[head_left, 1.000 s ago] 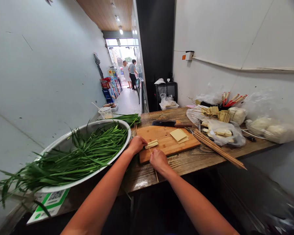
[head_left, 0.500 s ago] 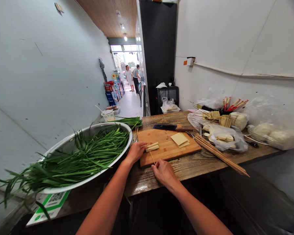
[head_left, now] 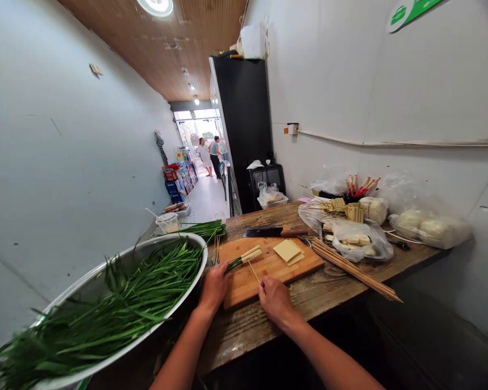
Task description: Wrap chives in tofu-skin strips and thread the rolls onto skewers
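My left hand (head_left: 214,286) pinches green chives (head_left: 232,264) wrapped by tofu strips (head_left: 250,253) on the cutting board (head_left: 268,266), near the counter's (head_left: 317,295) front edge. My right hand (head_left: 274,298) grips a thin skewer (head_left: 254,271) pointing at them.

Narrow room, pale walls (head_left: 65,162) both sides. Wood-slat ceiling (head_left: 166,49) w/ round lamp (head_left: 156,6) + smaller spots further back. Tall black cabinet (head_left: 244,130) agst right wall. Worn wooden counter (head_left: 309,295) along right. Corridor runs to bright glass entrance (head_left: 197,138); two people (head_left: 210,156) standing there. Stacked boxes (head_left: 179,179) on floor, left side.
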`<state>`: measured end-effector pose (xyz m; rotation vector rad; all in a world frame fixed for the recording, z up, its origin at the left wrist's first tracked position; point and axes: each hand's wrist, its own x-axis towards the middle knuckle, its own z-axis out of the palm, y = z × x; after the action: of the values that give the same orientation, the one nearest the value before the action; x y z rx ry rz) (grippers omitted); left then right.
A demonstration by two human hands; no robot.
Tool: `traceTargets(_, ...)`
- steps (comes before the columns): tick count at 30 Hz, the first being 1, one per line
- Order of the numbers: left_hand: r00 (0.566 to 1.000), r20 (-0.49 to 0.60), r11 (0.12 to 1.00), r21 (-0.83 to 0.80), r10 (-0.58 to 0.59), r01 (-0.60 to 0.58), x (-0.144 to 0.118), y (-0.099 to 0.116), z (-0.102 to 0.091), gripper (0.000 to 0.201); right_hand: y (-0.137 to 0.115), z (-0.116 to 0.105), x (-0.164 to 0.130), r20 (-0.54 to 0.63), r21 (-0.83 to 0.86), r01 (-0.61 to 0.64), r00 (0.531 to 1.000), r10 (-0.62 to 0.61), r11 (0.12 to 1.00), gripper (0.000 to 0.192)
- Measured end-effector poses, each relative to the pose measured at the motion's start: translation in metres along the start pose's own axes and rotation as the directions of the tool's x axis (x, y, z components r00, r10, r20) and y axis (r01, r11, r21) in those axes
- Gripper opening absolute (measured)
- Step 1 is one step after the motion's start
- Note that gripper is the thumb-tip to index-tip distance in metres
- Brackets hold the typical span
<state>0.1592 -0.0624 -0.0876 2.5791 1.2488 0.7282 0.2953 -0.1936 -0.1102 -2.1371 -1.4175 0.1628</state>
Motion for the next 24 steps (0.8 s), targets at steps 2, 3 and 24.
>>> traceTargets(2,1.0,0.004,1.0,0.015,0.021,-0.021,-0.001,-0.002,0.0,0.037,0.005,-0.001,0.016,-0.005,-0.037,-0.007,1.0,0.007,0.999,0.02)
traceTargets(3,0.999,0.011,0.999,0.011,0.04,-0.04,-0.001,-0.003,0.001,0.035,0.006,-0.002,0.024,-0.001,-0.053,-0.009,1.0,0.008,0.999,0.021)
traceTargets(24,0.983,0.046,0.98,0.077,0.178,-0.181,0.009,-0.004,0.008,0.029,0.066,-0.051,0.058,-0.09,-0.282,0.021,0.995,-0.048,0.959,0.031)
